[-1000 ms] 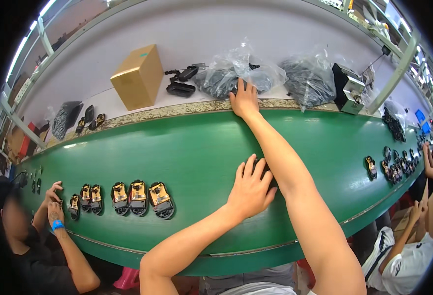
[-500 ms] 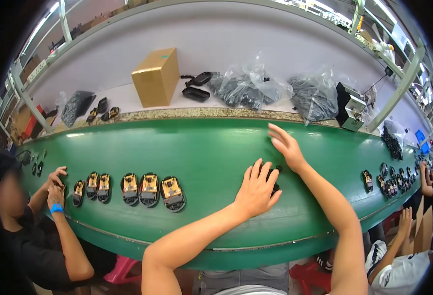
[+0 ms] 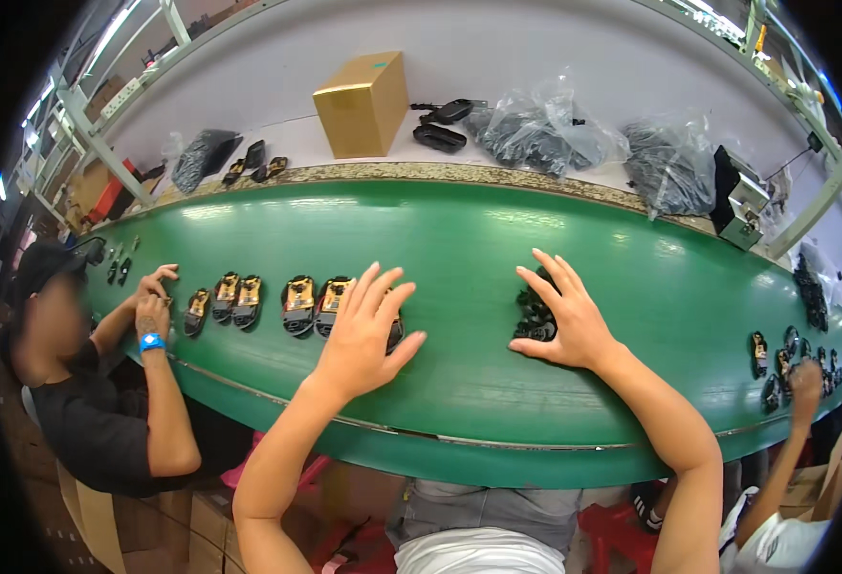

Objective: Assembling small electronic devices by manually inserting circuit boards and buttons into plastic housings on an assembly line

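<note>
My left hand (image 3: 368, 325) is raised over the green belt (image 3: 454, 383), fingers spread and nothing in them. It partly covers the rightmost of several oval black units, such as this one (image 3: 298, 306), each with a tan inner part. Farther right, a dark black object (image 3: 535, 311) lies on the belt, its kind unclear. Around its right side curves my right hand (image 3: 576, 320), thumb and fingers apart; the palm side is hidden, so whether it touches the object is unclear.
At left a co-worker (image 3: 96, 383) with a blue wristband works at the belt. More units (image 3: 758, 354) lie at far right near another person's hand (image 3: 805, 383). Behind the belt stand a cardboard box (image 3: 361, 105), plastic bags of dark parts (image 3: 669, 167) and a metal device (image 3: 741, 206).
My left hand has left the black object and moved left to the row of oval units. My right hand has come down beside the black object. The view has shifted.
</note>
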Available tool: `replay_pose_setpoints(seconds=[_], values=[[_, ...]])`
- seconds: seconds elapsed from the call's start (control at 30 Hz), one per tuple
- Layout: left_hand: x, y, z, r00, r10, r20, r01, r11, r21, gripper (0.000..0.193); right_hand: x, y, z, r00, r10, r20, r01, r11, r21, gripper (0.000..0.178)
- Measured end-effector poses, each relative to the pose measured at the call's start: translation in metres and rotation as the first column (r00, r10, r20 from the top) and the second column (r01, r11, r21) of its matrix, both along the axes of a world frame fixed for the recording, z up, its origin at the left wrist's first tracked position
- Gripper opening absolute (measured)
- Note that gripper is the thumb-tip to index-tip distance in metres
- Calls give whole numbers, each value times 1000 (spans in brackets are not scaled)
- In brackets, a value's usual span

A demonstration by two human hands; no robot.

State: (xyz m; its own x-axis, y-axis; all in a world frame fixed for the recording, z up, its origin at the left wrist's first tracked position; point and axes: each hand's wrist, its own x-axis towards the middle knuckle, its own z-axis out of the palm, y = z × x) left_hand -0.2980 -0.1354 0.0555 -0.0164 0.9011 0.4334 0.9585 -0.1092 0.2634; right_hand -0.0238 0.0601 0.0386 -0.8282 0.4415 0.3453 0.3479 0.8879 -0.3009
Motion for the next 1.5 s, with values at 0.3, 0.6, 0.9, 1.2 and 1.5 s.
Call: replay_pose_setpoints(seconds=[0.3,0.6,0.9,1.2,1.5], values=[[27,-16,-17,989,-146,-20,144,985,-92,43,-61,13,-20,985,123,-117,-115,991,72,62],[55,45,-6,926,-340,162,321,938,133,19,-49,18,-24,967,178,-181,-165,983,86,37],[2,114,-18,943,-125,308,94,989,113,40,21,-1,-3,987,101,-123,-91,992,82,39],[-9,176,-22,923,-195,331,248,960,-128,38,8,22,-14,987,-12,-158,25,996,82,33],[-5,143,-14,775,-103,623,161,986,-36,16,6,30,-8,979,-22,-200,61,980,189,49]])
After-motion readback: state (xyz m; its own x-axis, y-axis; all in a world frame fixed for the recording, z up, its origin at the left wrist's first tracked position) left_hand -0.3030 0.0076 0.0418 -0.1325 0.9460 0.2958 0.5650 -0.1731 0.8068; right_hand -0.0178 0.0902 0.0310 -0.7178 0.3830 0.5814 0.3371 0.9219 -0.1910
